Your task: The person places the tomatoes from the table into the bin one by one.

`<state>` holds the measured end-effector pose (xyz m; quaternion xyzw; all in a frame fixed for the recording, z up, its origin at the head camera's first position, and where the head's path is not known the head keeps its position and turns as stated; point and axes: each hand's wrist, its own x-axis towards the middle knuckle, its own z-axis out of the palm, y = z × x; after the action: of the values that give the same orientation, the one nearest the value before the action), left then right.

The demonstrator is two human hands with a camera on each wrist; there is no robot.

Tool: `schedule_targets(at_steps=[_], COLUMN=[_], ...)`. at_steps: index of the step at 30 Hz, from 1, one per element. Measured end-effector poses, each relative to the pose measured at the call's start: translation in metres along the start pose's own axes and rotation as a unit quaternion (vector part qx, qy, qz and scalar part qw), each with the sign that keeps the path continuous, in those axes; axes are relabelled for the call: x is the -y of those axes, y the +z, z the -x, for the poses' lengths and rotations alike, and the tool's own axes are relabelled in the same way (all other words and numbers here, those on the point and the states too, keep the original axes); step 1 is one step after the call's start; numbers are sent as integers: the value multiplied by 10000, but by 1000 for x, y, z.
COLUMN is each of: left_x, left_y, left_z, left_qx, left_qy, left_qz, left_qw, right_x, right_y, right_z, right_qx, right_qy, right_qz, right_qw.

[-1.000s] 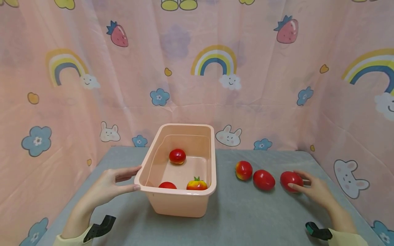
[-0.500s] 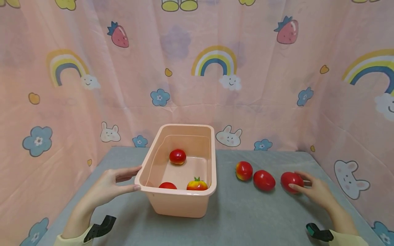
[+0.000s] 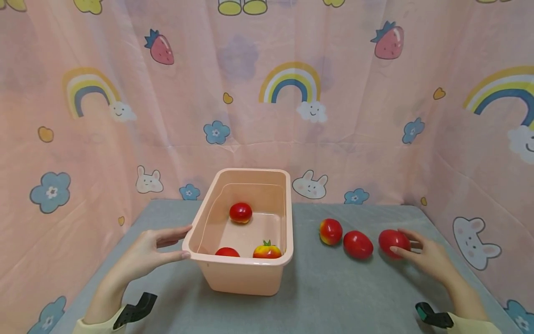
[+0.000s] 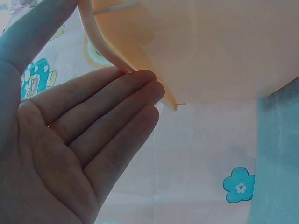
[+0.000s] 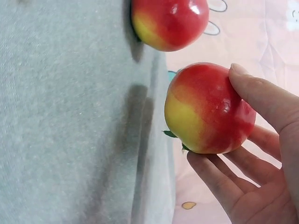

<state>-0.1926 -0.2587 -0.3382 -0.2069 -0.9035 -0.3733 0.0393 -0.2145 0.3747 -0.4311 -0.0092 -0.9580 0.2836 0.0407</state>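
At the right of the head view, my right hand [image 3: 431, 260] pinches a red tomato [image 3: 393, 243] between thumb and fingertips. The right wrist view shows the tomato's [image 5: 210, 109] yellow patch and green leaves, with a shadow on the cloth beside it. My left hand [image 3: 143, 255] touches the near left corner of a peach plastic bin [image 3: 239, 278], its fingers straight along the rim [image 4: 110, 51]. Inside the bin lie a red tomato [image 3: 240, 212] at the back, another [image 3: 227, 252] partly hidden by the front rim, and a yellow-red one [image 3: 267, 250] with green leaves.
Two more tomatoes rest on the grey cloth-covered table [image 3: 325, 287] between bin and right hand: a red one [image 3: 358, 244] and a red-yellow one [image 3: 330, 231]. A pink patterned curtain [image 3: 354, 139] stands behind the table and along its sides.
The tomato in my right hand has risen slightly from where it was half a second ago. My left hand and the bin have stayed in place.
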Motion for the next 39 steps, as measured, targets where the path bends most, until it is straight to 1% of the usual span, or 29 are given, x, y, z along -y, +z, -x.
schedule_targets(at_steps=[8,13,15,16,22,25,30,39], left_x=[1,0,-1,-1,-2,-2,-1,-2], left_y=[0,0,0,0,-1,-1,-1,-2], left_z=[0,0,0,0,0,0,0,0], left_qx=[-13,17,12,15,31,39,8,95], left_qy=[31,110,66,98,143,139,23,73], left_qz=[7,40,50,39,50,21,1,-16], left_qw=[10000,9999,10000,9999,9999,9999,10000,9999], right_x=[8,16,20,23,33,36,39,48], right_y=[-4,-7,-9,-10,-14,-15,-16,-18], right_z=[4,7,9,9,13,14,16,20], right_qx=[-225,-243,-236,-242,-384,-470,-555,-596], right_qy=[-222,-280,-288,-305,-459,-540,-644,-726], right_qz=[76,32,-2,-22,-47,-50,-30,20], right_qw=[9995,9993,9993,9992,9982,9974,9964,9956])
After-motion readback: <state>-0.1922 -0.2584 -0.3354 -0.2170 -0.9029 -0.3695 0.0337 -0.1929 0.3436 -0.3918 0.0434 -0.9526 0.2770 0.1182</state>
